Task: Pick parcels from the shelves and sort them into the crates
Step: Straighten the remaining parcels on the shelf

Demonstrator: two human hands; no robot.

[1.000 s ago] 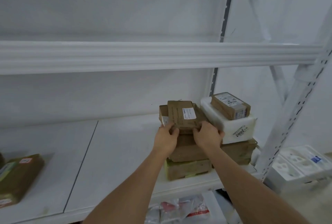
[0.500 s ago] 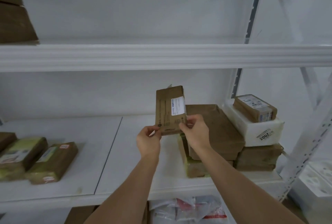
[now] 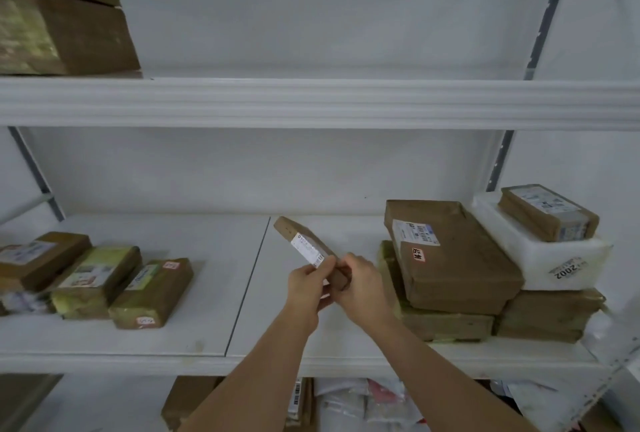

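On the middle shelf (image 3: 173,293), three taped brown parcels (image 3: 93,279) lie side by side near its left end, close to the front edge, so any swing that way has little clearance. The thing in hand is a thin brown parcel (image 3: 304,244) with a white label, held in the air above the middle of the shelf, clear of the board and tilted so its far corner points up and to the left. The left hand (image 3: 306,287) pinches its near end with thumb and curled fingers at the label, and the right hand (image 3: 360,287) curls round the same end from the other side. The step, as I judge it, is reading the label before carrying the parcel off to a crate; no crate is in view. To do that well, keep the label face turned up toward the eyes, keep both grips at the one end firm because the free end hangs out unsupported, and draw it straight back over the front edge. The open room is the bare board under and behind the hands. To the right, the large flat parcel (image 3: 450,251) overhangs its stack toward the right hand, and the white foam box (image 3: 540,258) stands beyond it near the right corner.
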